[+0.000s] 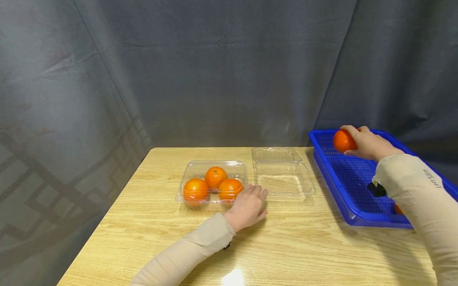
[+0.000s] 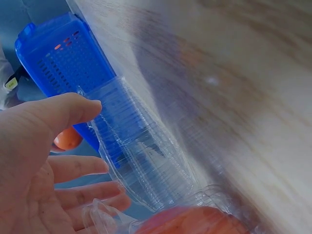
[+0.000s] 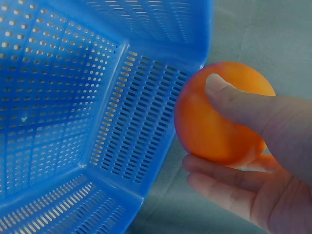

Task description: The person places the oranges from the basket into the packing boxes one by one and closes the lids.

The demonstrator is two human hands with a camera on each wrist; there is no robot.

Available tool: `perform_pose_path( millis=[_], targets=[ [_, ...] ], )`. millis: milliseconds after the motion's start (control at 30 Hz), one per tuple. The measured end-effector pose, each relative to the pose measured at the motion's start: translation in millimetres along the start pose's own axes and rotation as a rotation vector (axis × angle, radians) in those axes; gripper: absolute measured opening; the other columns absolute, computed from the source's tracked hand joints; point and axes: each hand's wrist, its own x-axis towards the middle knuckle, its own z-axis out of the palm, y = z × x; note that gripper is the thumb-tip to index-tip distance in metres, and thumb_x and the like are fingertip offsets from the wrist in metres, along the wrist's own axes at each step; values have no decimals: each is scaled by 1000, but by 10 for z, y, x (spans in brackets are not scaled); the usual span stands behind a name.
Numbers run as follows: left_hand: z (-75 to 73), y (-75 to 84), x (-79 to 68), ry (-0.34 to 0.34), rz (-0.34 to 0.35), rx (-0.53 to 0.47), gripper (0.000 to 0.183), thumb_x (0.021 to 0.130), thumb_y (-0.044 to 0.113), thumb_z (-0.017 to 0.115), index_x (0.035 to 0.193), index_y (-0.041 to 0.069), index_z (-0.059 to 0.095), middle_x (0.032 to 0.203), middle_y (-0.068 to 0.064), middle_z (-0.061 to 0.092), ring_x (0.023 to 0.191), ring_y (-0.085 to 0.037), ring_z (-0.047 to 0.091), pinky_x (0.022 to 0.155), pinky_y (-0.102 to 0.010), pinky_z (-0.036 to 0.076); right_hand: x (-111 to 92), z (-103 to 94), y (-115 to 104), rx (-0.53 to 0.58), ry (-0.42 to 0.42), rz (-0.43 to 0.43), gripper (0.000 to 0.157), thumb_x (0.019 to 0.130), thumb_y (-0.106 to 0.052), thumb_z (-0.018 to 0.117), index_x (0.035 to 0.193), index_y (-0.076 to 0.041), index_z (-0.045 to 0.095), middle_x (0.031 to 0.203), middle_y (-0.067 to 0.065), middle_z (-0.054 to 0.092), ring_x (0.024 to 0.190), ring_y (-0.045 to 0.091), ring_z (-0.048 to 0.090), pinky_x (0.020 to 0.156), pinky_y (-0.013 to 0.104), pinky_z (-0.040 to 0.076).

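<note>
My right hand (image 1: 368,143) grips an orange (image 1: 344,141) above the left rim of the blue basket (image 1: 338,190). In the right wrist view, thumb and fingers wrap that orange (image 3: 222,117) beside the basket's perforated wall. A clear plastic box (image 1: 191,169) with its lid up holds three oranges, among them a front-left one (image 1: 195,190), a back one (image 1: 216,177) and a front-right one (image 1: 230,188). My left hand (image 1: 248,204) lies at this box's right side, fingers loosely extended and holding nothing; whether they touch the box is hard to tell.
A second clear box (image 1: 282,184), lid up and without fruit, stands between the filled box and the basket. Part of another orange (image 1: 398,209) shows in the basket near my right sleeve. A grey curtain (image 1: 229,79) hangs behind the wooden table (image 1: 150,222).
</note>
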Motion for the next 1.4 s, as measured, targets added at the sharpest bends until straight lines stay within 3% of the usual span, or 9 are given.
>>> perform_pose_path(
  millis=[400, 933, 1400],
  targets=[
    [0, 2, 7, 1, 0, -6, 56, 81, 47, 61, 123, 10, 55, 109, -5, 62, 105, -17, 59, 99, -29, 43, -23, -22, -8, 34, -5, 8, 79, 81, -28, 67, 140, -10, 17, 114, 35, 34, 87, 51, 48, 76, 64, 42],
    [29, -4, 5, 22, 2, -9, 55, 80, 46, 61, 122, 10, 56, 107, -4, 62, 103, -17, 60, 98, -29, 44, -38, -70, -123, -15, 14, -39, 76, 82, -28, 67, 138, -7, 19, 111, 37, 35, 85, 50, 50, 74, 63, 44],
    [-6, 0, 14, -29, -9, -9, 56, 82, 46, 60, 125, 10, 54, 113, -5, 61, 108, -19, 58, 100, -31, 42, -71, -86, -179, -17, 21, -53, 76, 82, -23, 67, 138, -8, 19, 113, 37, 35, 86, 51, 51, 75, 63, 43]
  ],
)
